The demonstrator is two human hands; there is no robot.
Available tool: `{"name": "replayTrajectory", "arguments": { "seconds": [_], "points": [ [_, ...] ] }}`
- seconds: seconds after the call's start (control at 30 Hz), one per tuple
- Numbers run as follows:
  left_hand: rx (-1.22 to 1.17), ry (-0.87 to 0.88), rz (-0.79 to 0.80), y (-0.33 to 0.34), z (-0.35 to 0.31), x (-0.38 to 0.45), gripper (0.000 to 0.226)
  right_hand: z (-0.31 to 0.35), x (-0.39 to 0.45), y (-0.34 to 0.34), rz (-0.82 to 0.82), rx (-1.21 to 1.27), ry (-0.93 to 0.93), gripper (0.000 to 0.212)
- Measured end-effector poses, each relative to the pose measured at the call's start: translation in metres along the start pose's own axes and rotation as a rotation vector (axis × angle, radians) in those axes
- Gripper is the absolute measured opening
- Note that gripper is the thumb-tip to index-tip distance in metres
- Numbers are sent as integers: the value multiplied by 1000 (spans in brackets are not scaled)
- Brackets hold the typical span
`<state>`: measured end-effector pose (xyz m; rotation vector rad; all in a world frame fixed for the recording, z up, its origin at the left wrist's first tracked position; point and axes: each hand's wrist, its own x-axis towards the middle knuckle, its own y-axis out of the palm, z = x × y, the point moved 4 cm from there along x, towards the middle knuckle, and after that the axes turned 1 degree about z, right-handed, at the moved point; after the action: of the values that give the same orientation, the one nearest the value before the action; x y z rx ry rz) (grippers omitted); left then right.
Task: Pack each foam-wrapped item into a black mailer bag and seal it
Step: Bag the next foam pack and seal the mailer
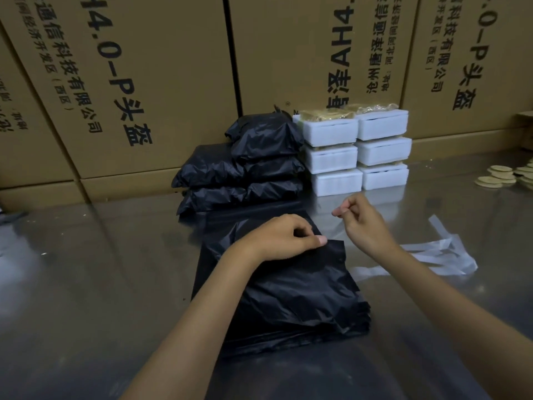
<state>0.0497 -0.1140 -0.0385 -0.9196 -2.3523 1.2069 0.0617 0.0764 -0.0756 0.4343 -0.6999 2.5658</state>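
A filled black mailer bag [291, 290] lies in front of me on the steel table, on top of a flat stack of empty black bags [207, 272]. My left hand [284, 238] pinches the bag's top flap near its right corner. My right hand [360, 220] is raised just right of the flap, thumb and finger pinched together on a thin clear strip that is hard to see. Behind, several packed black bags [245, 168] are piled up. Beside them stand two stacks of white foam-wrapped items [357, 151].
Peeled white backing strips [441, 255] lie tangled on the table to the right. Flat tan discs [501, 176] sit at the far right. Large cardboard boxes [144, 82] wall off the table's back edge. The steel tabletop [86, 269] is bare on the left.
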Motion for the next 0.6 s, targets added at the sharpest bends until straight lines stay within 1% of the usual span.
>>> {"name": "replayTrajectory", "arguments": {
  "seconds": [0.07,0.13,0.2,0.33,0.43,0.5,0.53,0.57,0.6],
  "points": [
    [-31,18,49,-3,-2,7,23,-1,0,-3,-2,-20,-39,13],
    [-54,54,45,-7,-4,10,15,-3,1,-5,-6,-35,-63,12],
    [-33,90,-2,-11,-6,14,13,-6,2,-8,-16,-46,-69,13],
    [92,177,-89,-4,0,19,19,-14,2,-7,-28,-55,-40,13],
    [70,216,-164,6,13,17,19,-21,0,-8,-26,-80,-13,12],
    [71,206,-209,10,19,18,18,-26,-3,-10,-10,-109,-12,11],
    [125,172,-230,11,22,19,19,-28,-4,-10,1,-134,-15,10],
    [195,116,-238,11,26,22,25,-30,-5,-11,11,-165,-20,9],
    [256,43,-220,10,30,23,36,-32,-6,-12,19,-199,-26,8]
  ]
}}
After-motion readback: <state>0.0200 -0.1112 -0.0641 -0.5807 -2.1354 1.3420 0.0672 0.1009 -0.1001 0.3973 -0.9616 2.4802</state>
